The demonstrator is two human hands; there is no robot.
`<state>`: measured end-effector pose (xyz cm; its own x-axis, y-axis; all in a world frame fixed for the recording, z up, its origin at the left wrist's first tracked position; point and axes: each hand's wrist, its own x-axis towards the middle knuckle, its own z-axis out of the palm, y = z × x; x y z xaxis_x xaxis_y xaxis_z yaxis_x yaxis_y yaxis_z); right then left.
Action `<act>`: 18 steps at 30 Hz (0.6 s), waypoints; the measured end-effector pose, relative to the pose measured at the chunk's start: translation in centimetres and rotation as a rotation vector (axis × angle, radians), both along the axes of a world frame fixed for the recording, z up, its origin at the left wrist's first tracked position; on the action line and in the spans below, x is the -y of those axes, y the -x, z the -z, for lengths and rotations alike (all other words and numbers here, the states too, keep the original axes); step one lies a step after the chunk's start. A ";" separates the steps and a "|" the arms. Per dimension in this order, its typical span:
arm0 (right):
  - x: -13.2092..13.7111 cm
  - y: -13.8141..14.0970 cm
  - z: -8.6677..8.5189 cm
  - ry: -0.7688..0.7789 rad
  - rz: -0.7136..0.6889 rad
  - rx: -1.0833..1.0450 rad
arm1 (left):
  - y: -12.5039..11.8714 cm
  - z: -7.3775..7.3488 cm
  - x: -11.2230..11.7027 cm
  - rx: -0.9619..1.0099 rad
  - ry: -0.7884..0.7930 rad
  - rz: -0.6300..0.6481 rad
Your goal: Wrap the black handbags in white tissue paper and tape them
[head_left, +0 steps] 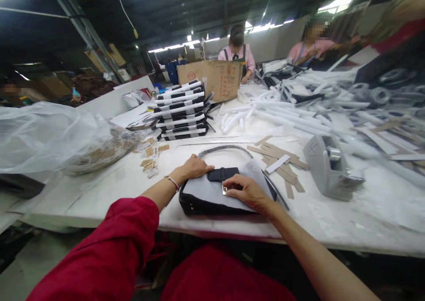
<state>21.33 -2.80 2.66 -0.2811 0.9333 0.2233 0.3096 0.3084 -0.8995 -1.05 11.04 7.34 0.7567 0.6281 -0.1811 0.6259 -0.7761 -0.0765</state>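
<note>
A black handbag point(206, 207) lies on the table in front of me, a white sheet point(202, 190) spread over its top. On the sheet sits a short black strap tab point(223, 174). My right hand point(247, 192) pinches a gold-coloured metal clasp point(225, 188) just below the tab, between thumb and fingertips. My left hand point(195, 167) rests on the bag's upper left, one finger stretched out to touch the tab's left end; its other fingers are partly hidden. Behind the hands, the handle point(226, 148) arches away in a loop, in a clear wrap.
A tape dispenser point(332, 168) stands right of brown card strips point(282, 164). Wrapped black bags point(182, 110) are stacked before a carton point(210, 77). Small tan cards point(149, 152) and a plastic sack point(49, 133) lie left. White tubes point(282, 113) cover the far right; co-workers sit beyond.
</note>
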 end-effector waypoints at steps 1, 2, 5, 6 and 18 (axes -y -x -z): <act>0.0 0.0 0.1 -0.016 -0.006 0.003 | -0.2 -0.5 0.3 -0.004 -0.024 0.004; 0.0 0.0 0.2 -0.028 -0.010 0.004 | -0.4 -1.2 0.8 -0.006 -0.062 0.010; -0.1 -0.1 0.6 -0.053 -0.002 0.014 | -1.6 -3.3 3.3 0.061 -0.175 0.045; -0.1 -0.1 0.6 -0.063 0.003 0.027 | -1.9 -3.7 4.5 0.099 -0.163 0.062; -0.7 0.5 -0.1 0.100 -0.042 0.132 | -0.2 4.2 13.3 0.629 0.053 -0.018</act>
<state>20.85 -2.12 2.78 -0.3415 0.9357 0.0885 0.4157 0.2349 -0.8787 -0.86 -2.21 3.15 0.7181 0.6441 0.2636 0.5517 -0.7578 0.3484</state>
